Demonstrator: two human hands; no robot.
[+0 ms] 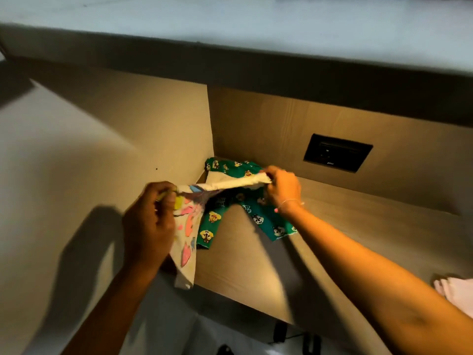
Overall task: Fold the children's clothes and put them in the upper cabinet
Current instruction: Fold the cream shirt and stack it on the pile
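A small white garment with pink and yellow prints (188, 226) is stretched between both hands above a wooden shelf (345, 226). My left hand (151, 221) grips its left end, and the rest of the cloth hangs down past the shelf's front edge. My right hand (284, 190) pinches the other end, pulled taut. Under it, in the shelf's back left corner, lies a green children's garment with cartoon faces (258, 216), spread out with two legs pointing toward me.
A side panel (166, 129) closes the shelf on the left. A black socket plate (336, 152) sits in the back wall. Pale pink cloth (457, 293) lies at the right edge. A thick board (256, 60) overhangs the shelf.
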